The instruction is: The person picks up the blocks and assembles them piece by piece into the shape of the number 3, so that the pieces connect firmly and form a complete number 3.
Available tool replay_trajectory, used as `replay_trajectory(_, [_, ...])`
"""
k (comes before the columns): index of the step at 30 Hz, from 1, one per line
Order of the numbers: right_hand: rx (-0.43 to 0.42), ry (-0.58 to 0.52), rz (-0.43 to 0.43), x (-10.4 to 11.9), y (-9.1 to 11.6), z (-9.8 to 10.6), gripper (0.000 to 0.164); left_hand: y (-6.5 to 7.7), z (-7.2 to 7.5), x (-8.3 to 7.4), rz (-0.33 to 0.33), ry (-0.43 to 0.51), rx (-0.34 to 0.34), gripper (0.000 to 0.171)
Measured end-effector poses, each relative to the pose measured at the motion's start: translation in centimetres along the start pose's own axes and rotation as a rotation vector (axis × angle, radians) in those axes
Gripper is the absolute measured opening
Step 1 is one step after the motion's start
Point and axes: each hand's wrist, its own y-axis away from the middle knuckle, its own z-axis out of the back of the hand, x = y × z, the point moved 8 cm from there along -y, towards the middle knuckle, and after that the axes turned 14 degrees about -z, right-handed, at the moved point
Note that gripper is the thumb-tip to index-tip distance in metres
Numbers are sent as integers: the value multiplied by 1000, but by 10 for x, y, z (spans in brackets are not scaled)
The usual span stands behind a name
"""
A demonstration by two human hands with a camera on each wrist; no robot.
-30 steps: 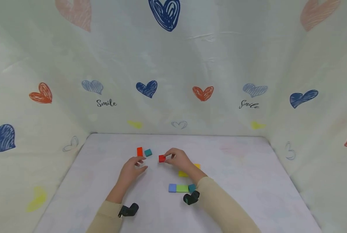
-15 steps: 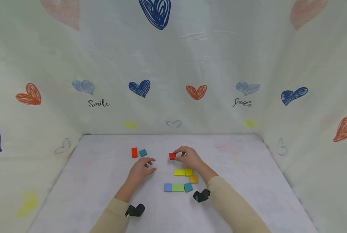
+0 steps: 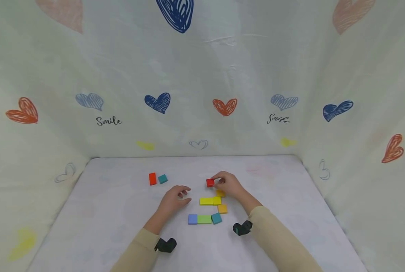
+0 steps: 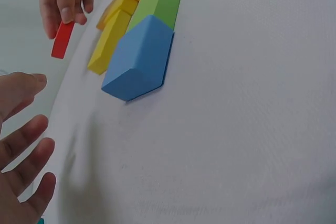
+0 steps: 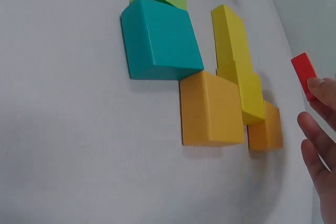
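My right hand pinches a red block between thumb and fingertips, just past the far end of a group of colored blocks. Nearest that hand lies an orange block, with a long yellow block and a short yellow one beside it. A second orange block touches a teal block at its corner. A green block and a blue block continue the near row. My left hand hovers left of the yellow blocks, fingers loosely bent, holding nothing.
Farther back on the left of the white table lie a red-orange block and another teal block. A pale curtain printed with hearts rises behind the table and along both sides.
My right hand has carried the red block to the right, away from the two loose back-left blocks. The left hand has also shifted right, and the head view has turned slightly.
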Motion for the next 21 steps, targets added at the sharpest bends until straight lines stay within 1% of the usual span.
replay_trajectory(5, [-22,-22,-41,-12,-2,3,22,-3,-13,-1,5,24,32,33])
replay_trajectory(11, [-51,-57,-73,-25,-2,6,21,-5,-19,1,21,54,19,33])
replay_trajectory(16, [-74,-92,-87,-38,-3,10,22,-8,-27,6,9,106,16,33])
replay_trajectory(21, [-89,-143,-137,-54,-6,12,24,-10,-34,11,-23,114,27,32])
